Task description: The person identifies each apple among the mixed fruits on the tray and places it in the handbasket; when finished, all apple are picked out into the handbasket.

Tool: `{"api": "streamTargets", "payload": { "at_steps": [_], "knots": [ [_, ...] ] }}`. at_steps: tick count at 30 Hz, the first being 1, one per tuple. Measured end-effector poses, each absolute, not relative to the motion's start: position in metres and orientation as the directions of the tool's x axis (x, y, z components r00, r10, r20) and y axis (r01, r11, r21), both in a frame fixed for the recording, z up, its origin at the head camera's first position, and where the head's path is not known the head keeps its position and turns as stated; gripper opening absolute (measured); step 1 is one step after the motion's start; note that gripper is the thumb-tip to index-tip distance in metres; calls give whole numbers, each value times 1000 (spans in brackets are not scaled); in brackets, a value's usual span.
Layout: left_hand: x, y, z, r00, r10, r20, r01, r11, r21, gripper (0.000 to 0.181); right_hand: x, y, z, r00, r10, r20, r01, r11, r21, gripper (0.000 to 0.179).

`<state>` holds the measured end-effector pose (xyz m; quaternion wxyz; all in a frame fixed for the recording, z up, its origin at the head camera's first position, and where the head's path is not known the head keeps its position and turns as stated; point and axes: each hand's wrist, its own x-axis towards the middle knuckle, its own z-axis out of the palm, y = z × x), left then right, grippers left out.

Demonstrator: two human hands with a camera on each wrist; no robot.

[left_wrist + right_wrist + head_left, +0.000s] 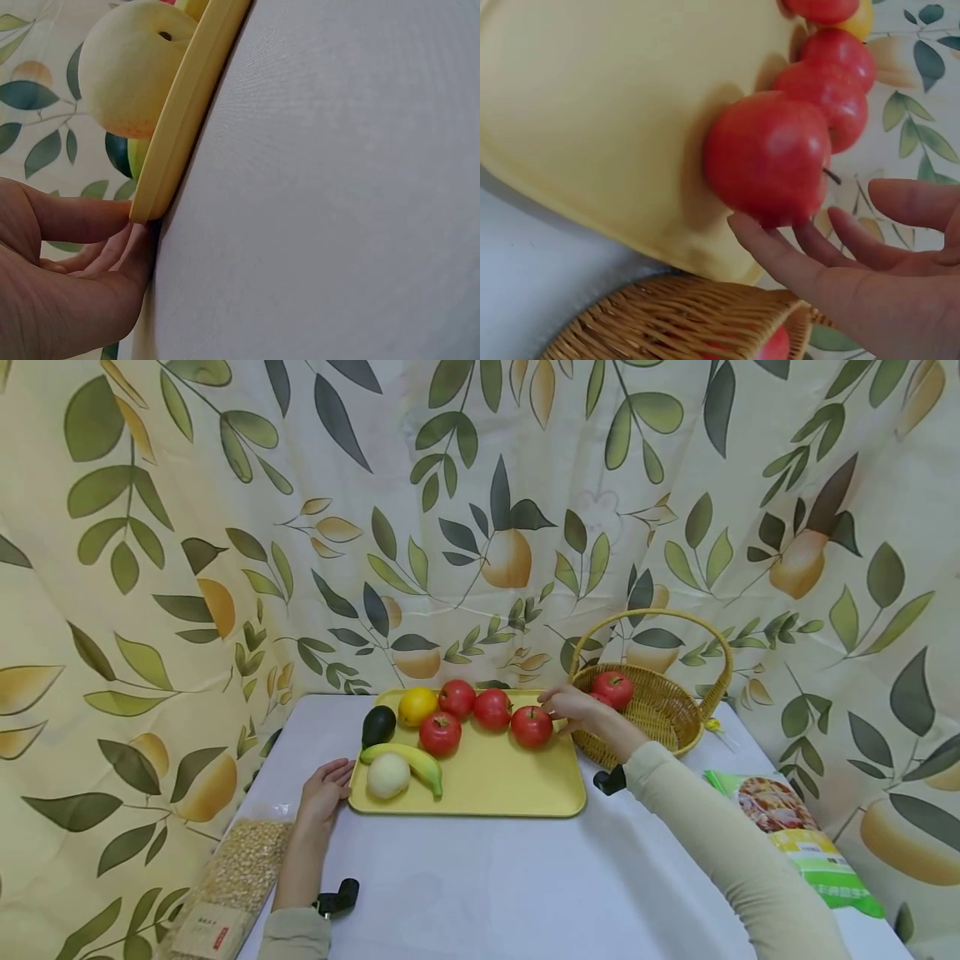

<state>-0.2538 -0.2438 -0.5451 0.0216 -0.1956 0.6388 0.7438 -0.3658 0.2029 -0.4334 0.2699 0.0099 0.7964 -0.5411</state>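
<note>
A yellow tray lies on the white-covered table. My left hand is at its left edge; the left wrist view shows thumb and fingers pinching the rim. Close by on the tray are a pale peach, a banana and a dark avocado. At the tray's right side, the fingertips of my right hand reach the side of a red apple, fingers spread and loosely bent, not closed round it. More red apples and a yellow round fruit stand along the back.
A wicker basket with a tall handle stands right of the tray, holding red apples. A green food bag lies at the right, a clear bag of grains at the left. A leaf-patterned curtain hangs behind.
</note>
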Motion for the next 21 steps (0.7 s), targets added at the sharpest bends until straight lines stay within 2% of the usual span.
{"api": "streamTargets", "payload": {
  "at_steps": [5, 9, 13, 21],
  "knots": [
    [-254, -243, -545, -921, -222, -320, -286, -172, 943, 71, -364, 201, -444, -832, -283, -476, 333, 431, -839, 53],
    [-254, -244, -545, -920, -228, -320, -286, -171, 943, 71, -361, 194, -451, -820, -302, -486, 347, 412, -842, 46],
    [-253, -244, -544, -924, -219, -313, -279, -171, 945, 71, -359, 188, -459, -823, -298, -484, 366, 376, -852, 38],
    [-253, -242, -544, -928, -215, -306, -271, -177, 946, 71, -356, 181, -469, -833, -279, -477, 385, 327, -863, 38]
  ]
}}
